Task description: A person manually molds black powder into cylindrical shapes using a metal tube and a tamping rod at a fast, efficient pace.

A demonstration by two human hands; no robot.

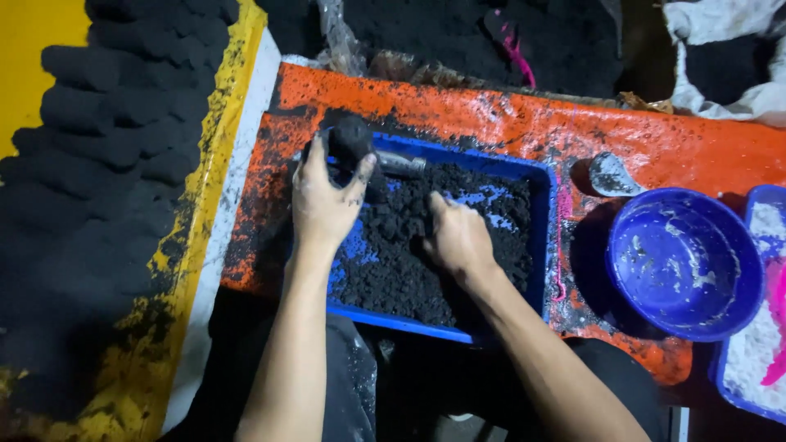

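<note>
Head view. Blue tray (542, 245): rectangular, on the orange worktop (655, 139), partly filled with black crumbly mix (409, 262).
Left hand (323, 205): at the tray's far left corner, fingers curled around a dark moulded lump (348, 137), held above the mix.
Right hand (454, 237): palm down, fingers pressed into the mix mid-tray; whether it grips anything cannot be told.
Metal tool (401, 162): possibly a scoop handle, lying at the tray's far edge.
Round blue bowl (684, 262): right of the tray, white residue inside.
Rows of black formed pieces (106, 139): far left, on a yellow surface (41, 41).
</note>
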